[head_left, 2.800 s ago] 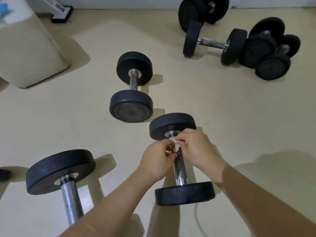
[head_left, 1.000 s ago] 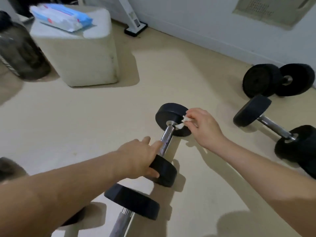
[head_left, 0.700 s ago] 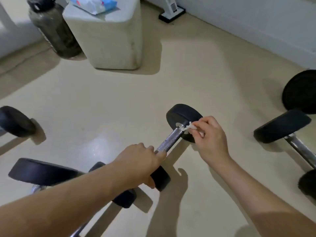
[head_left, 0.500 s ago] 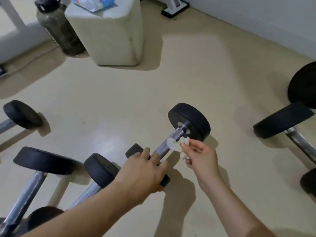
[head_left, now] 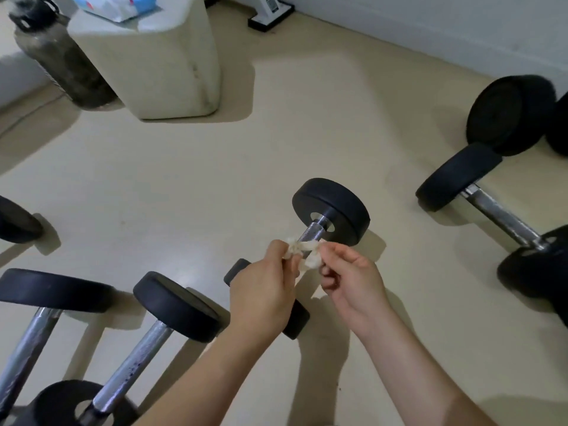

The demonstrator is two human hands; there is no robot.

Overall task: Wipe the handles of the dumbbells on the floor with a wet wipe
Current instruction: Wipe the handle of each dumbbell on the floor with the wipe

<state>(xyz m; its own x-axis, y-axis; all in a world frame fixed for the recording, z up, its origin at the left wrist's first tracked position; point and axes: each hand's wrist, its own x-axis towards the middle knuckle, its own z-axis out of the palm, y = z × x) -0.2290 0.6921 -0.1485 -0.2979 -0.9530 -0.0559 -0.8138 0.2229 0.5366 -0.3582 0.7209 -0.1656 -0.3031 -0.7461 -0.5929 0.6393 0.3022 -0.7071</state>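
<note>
A small black dumbbell (head_left: 333,207) with a steel handle (head_left: 313,230) lies on the beige floor in the middle of the view. A crumpled white wet wipe (head_left: 302,252) hangs just above the handle's middle. My left hand (head_left: 264,290) pinches its left end and my right hand (head_left: 353,278) pinches its right end. My hands hide the near part of the handle and most of the near weight. Neither hand touches the dumbbell.
Two more dumbbells (head_left: 175,305) lie at the lower left and another dumbbell (head_left: 491,210) at the right, with dark weights (head_left: 510,115) behind it. A cream block (head_left: 159,66) carrying a wipes pack (head_left: 116,4) stands at the back left, beside a dark bottle (head_left: 58,56).
My left hand has let go of the dumbbell's near end and taken hold of the wipe. My right hand drew the wipe back from the far weight to above the handle.
</note>
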